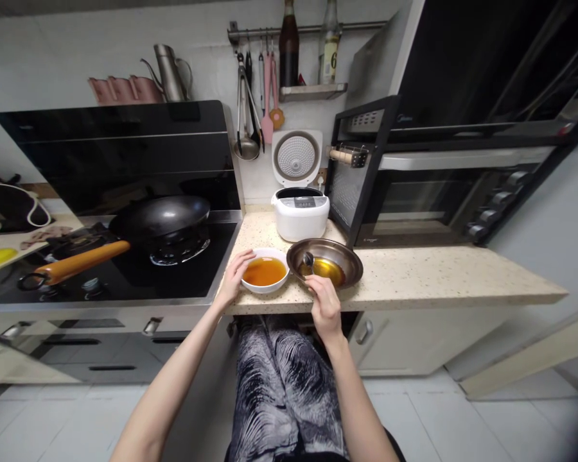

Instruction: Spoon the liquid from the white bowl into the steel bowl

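My left hand grips the left rim of a white bowl with its fingertips on the edge. Amber-brown liquid fills much of that bowl, which rests on the counter. In my right hand is a small metal spoon, pinched by the handle. The spoon's head is over a wide metal bowl, just right of the white one. Yellow-orange liquid lies in the bottom of the metal bowl. My fingers hide most of the spoon's handle.
Behind the bowls stands a white rice cooker, lid up. To the left, a black wok with a wooden handle sits on the stove. An oven in a black rack stands at right. Utensils hang on the wall.
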Tool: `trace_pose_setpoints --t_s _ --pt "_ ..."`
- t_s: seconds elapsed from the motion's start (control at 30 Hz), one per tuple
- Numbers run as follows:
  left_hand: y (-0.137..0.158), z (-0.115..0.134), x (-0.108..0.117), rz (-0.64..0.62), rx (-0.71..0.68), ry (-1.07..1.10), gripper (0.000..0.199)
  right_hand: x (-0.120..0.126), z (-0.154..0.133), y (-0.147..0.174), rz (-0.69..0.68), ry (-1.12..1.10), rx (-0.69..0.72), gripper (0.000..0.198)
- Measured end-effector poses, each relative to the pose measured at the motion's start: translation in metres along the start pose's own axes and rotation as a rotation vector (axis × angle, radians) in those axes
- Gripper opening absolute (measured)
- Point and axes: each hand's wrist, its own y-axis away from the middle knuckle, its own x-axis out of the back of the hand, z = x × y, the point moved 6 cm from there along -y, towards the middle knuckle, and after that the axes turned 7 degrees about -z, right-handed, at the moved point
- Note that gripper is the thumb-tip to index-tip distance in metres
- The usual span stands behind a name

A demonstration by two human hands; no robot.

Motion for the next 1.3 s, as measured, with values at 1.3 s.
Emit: trace_pose_setpoints --t_s 1.3 --pt "0.001 0.001 -0.001 0.005 0.005 0.010 0.035 -0.045 -0.025 0.002 0.147 -0.229 -0.205 0.020"
